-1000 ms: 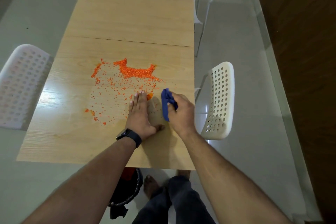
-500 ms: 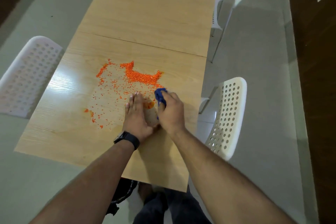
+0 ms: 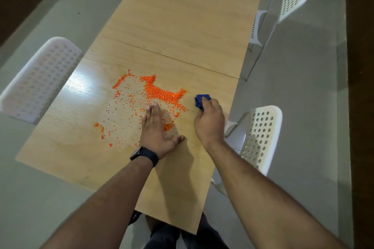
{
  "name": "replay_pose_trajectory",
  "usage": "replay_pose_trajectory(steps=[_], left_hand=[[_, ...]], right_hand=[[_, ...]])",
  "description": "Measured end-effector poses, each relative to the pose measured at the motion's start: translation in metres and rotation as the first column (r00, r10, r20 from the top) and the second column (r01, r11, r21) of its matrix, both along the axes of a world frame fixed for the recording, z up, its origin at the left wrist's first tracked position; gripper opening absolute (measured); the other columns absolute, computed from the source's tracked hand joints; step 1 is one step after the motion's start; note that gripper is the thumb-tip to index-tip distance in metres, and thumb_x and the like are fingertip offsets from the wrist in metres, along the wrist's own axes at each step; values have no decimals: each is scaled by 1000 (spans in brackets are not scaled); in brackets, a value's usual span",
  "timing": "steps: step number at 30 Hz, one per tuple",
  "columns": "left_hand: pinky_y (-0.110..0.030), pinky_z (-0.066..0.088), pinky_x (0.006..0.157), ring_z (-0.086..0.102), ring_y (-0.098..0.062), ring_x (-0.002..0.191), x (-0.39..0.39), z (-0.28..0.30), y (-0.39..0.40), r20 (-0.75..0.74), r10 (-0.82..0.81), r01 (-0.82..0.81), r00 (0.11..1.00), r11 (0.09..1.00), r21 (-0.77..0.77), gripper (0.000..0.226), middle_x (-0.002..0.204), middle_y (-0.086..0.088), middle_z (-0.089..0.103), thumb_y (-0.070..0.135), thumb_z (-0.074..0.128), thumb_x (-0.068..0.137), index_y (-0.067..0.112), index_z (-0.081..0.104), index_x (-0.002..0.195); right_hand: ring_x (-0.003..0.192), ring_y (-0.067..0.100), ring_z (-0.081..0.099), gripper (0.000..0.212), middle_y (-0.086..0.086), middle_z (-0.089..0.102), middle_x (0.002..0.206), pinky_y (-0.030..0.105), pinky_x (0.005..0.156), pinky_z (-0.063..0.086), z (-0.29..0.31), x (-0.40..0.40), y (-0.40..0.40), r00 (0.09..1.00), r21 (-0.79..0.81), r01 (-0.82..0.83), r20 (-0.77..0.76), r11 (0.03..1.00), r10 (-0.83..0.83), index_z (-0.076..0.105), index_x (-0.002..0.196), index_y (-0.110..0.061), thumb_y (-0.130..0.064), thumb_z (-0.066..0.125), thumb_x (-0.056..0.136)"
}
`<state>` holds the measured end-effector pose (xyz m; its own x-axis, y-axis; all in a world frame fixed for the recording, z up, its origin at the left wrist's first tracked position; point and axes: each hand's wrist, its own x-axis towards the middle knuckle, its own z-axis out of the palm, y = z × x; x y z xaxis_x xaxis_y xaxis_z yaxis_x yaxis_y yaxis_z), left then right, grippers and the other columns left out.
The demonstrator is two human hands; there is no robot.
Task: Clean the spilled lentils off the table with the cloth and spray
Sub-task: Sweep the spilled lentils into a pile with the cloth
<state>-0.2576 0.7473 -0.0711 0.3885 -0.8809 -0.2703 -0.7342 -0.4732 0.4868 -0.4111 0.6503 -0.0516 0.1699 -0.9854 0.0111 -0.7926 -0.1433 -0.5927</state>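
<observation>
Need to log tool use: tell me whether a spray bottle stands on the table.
No: the table holds only lentils, both hands and the blue cloth.

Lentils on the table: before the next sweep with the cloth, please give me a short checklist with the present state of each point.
1. Cloth gripped in the right hand: ok.
2. Left hand flat on the table as a stop, fingers straight: ok.
3. Cloth placed beside the right end of the dense lentil pile: ok.
4. Lentils gathered in one heap: not ok, many lie scattered left of the left hand.
5. Spray within reach: cannot tell, not in view.
</observation>
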Motion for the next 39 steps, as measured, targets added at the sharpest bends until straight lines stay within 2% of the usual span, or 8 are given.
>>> replay_pose_trajectory(steps=[7,11,16,19,22,32,36,39], left_hand=[[-44,-3,131,-9,-22,160,19,-2,2,-9,39,-40,999,999,-31,135,175,-10,0,51,85,74,11,-8,165],[-41,-4,130,-7,-22,160,34,-3,-1,38,84,-83,996,996,-20,145,174,-7,0,78,77,67,15,-10,165],[-40,-7,129,-12,-22,160,45,0,-8,70,118,-120,991,992,27,146,174,-5,-10,94,60,67,15,-14,164],[-42,-6,130,-14,-22,160,47,0,-13,82,134,-137,988,990,29,144,174,-4,-13,94,58,68,16,-16,164],[-41,-7,129,-13,-22,160,48,-1,-15,103,151,-154,983,988,28,138,174,-4,-11,91,57,73,16,-14,164],[-36,-2,130,5,-21,161,65,5,-7,120,235,-223,965,969,-103,69,173,-7,15,33,53,105,17,22,165],[-43,-6,128,-12,-26,160,75,-2,-3,202,255,-272,946,960,63,94,174,-7,-8,67,46,99,17,2,167],[-45,-6,127,-14,-28,159,81,-6,-3,214,244,-273,946,955,120,104,173,-7,-13,77,38,95,16,-4,166]], right_hand=[[114,27,61,45,9,65,124,34,102,50,4,62,13,956,93,-252,181,963,233,65,138,-7,-4,62,94],[99,19,64,41,9,70,112,24,90,50,10,50,-6,921,17,-295,271,955,279,71,130,-6,1,62,90],[100,23,61,44,7,66,113,32,87,51,8,25,-61,983,-48,-115,140,992,121,65,138,-8,-3,59,95],[108,31,60,42,9,64,115,40,89,52,2,36,-81,986,-3,-170,-6,986,170,65,136,-7,-4,55,95],[113,30,57,46,8,64,121,41,95,52,1,59,-76,970,28,-242,-32,970,243,63,139,-8,-4,57,94],[123,21,61,49,7,68,133,32,113,46,9,97,-29,849,141,-521,190,842,493,66,140,-12,2,59,94],[117,24,60,51,5,69,127,40,107,49,10,83,-54,897,33,-426,148,904,417,65,141,-12,2,58,92],[123,29,56,51,7,67,131,41,107,47,9,85,-83,937,25,-347,42,937,346,61,144,-12,0,58,95]])
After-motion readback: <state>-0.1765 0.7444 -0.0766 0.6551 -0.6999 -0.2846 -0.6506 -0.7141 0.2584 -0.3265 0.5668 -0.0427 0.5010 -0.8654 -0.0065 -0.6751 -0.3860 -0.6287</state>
